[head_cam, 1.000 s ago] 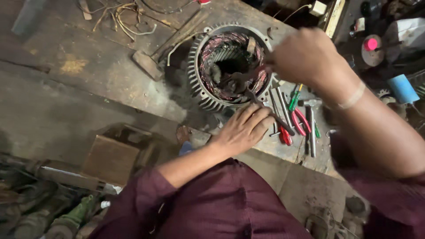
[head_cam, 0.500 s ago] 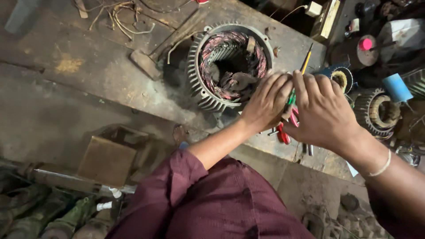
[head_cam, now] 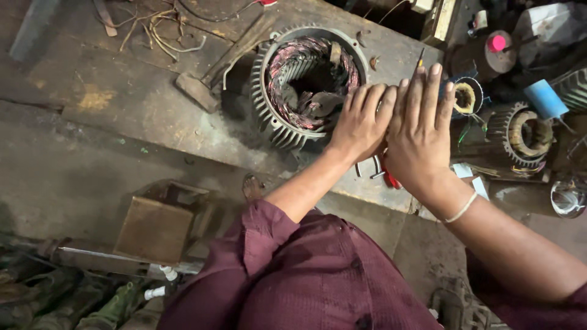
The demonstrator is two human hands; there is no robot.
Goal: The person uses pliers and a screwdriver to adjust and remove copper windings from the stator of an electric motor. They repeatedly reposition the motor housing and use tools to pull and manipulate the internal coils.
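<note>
A ribbed metal motor stator (head_cam: 272,116) with copper windings lies on the worn wooden bench (head_cam: 122,104). My left hand (head_cam: 361,125) lies palm down at the stator's right rim, fingers stretched out. My right hand (head_cam: 422,134) lies flat right beside it, touching it, fingers straight. Both hands cover a pile of hand tools; only a red handle (head_cam: 392,181) and a bit of metal (head_cam: 374,168) show below them. A thin yellow-tipped rod (head_cam: 420,58) sticks out beyond my right fingertips. What is under the palms is hidden.
A hammer (head_cam: 211,76) lies left of the stator, with loose wires (head_cam: 156,27) behind it. Smaller wound stators (head_cam: 526,134) and a blue roll (head_cam: 544,98) sit at the right. A brown box (head_cam: 153,229) stands below the bench edge.
My right hand came down from beside the stator's top to lie next to my left hand. Both hands now stretch flat over the tools, hiding most of them.
</note>
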